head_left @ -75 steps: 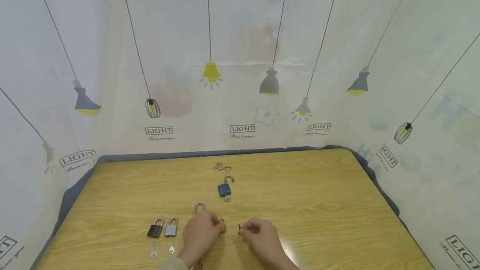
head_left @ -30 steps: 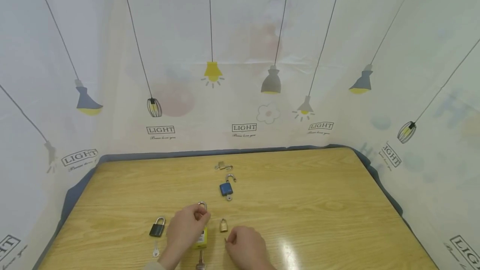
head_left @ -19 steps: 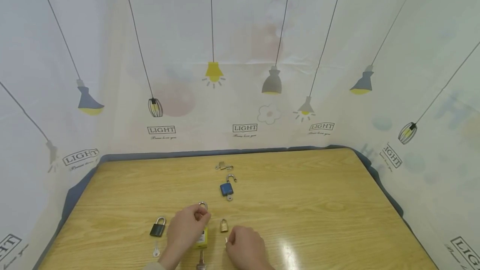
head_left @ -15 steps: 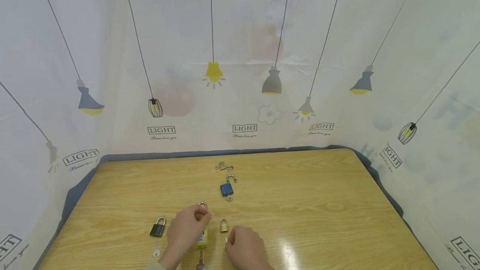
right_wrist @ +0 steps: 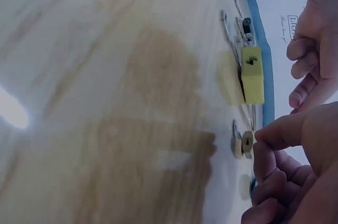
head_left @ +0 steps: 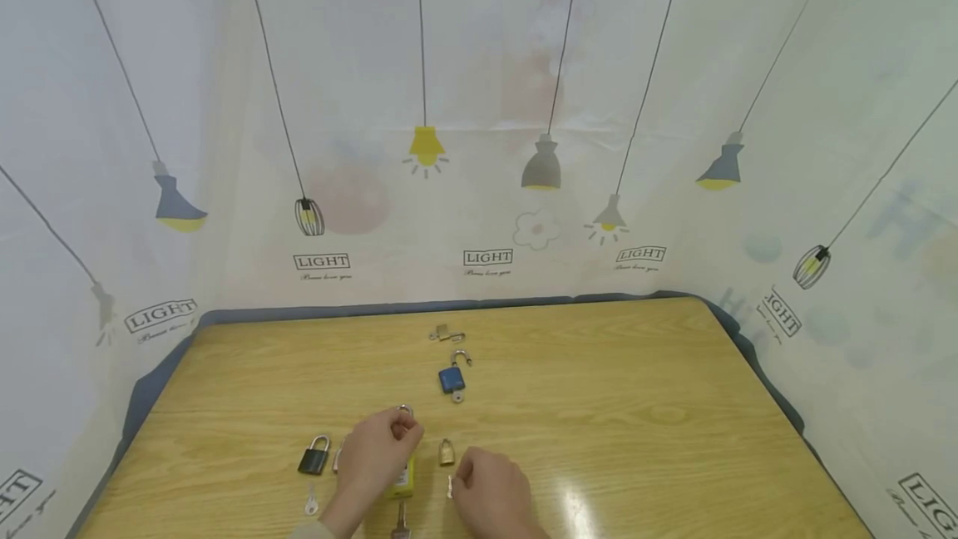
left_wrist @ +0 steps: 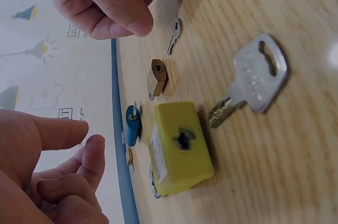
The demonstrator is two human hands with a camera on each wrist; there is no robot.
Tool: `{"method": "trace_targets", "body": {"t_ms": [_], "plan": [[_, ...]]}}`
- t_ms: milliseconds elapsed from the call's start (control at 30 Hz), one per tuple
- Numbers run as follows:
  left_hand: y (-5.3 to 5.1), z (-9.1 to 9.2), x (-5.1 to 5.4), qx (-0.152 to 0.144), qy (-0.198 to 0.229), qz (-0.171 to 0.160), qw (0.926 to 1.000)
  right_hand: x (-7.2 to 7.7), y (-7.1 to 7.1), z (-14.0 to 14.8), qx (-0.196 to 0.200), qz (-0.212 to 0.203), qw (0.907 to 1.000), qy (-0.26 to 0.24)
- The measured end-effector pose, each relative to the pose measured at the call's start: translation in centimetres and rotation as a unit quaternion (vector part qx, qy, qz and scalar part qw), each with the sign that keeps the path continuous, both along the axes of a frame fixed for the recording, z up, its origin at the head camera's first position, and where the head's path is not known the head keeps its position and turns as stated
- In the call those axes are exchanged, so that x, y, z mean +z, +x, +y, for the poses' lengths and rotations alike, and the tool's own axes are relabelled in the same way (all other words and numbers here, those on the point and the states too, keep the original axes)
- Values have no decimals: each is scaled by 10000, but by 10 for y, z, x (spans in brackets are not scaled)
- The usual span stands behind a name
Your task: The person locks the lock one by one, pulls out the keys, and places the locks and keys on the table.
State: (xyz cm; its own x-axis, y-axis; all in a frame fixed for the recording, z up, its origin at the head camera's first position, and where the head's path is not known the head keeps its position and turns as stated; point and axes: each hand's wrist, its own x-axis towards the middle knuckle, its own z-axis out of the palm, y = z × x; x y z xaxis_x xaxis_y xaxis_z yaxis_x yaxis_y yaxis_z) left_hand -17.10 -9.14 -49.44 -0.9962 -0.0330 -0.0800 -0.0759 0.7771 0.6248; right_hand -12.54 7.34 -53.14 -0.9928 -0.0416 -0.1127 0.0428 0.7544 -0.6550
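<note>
My left hand (head_left: 370, 452) hovers over the yellow padlock (left_wrist: 182, 147), loosely curled and holding nothing. My right hand (head_left: 490, 489) hangs just right of a small silver key (left_wrist: 175, 35), also loosely curled; in the left wrist view, the key lies on the wood apart from its fingers. Beyond this key is a small brass padlock (head_left: 446, 452) with its shackle pointing away. A larger silver key (left_wrist: 253, 78) lies in front of the yellow padlock. Behind my left hand, a silver padlock (head_left: 338, 457) is mostly hidden.
On the wooden table (head_left: 636, 406), a black padlock (head_left: 313, 457) stands at left with a small key (head_left: 311, 504) before it. Farther back lie a blue padlock (head_left: 451, 379) with its shackle open and another small padlock (head_left: 443, 333). A printed cloth (head_left: 479, 190) surrounds the table.
My left hand has left the brass padlock and shifted left over the yellow one. My right hand has moved nearer, set the small key down before the brass padlock and released it.
</note>
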Motion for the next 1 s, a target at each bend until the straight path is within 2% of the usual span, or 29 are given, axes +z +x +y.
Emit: {"method": "trace_targets", "body": {"t_ms": [200, 467, 700, 833, 1000], "plan": [[-9, 3, 6, -273, -255, 58, 9993, 6, -4, 15, -77, 165, 9998, 128], [-29, 9, 17, -735, -551, -83, 9957, 12, -9, 41, -216, 476, 9977, 435], [-56, 22, 14, -740, -1009, -117, 9921, 10, -11, 55, -340, 259, 9975, 561], [-71, 36, 9, -729, -1340, -431, 9874, 8, -13, 61, -542, 147, 9968, 568], [-81, 49, 4, -541, -1549, -707, 9839, 5, -13, 68, -580, 122, 9964, 609]]}}
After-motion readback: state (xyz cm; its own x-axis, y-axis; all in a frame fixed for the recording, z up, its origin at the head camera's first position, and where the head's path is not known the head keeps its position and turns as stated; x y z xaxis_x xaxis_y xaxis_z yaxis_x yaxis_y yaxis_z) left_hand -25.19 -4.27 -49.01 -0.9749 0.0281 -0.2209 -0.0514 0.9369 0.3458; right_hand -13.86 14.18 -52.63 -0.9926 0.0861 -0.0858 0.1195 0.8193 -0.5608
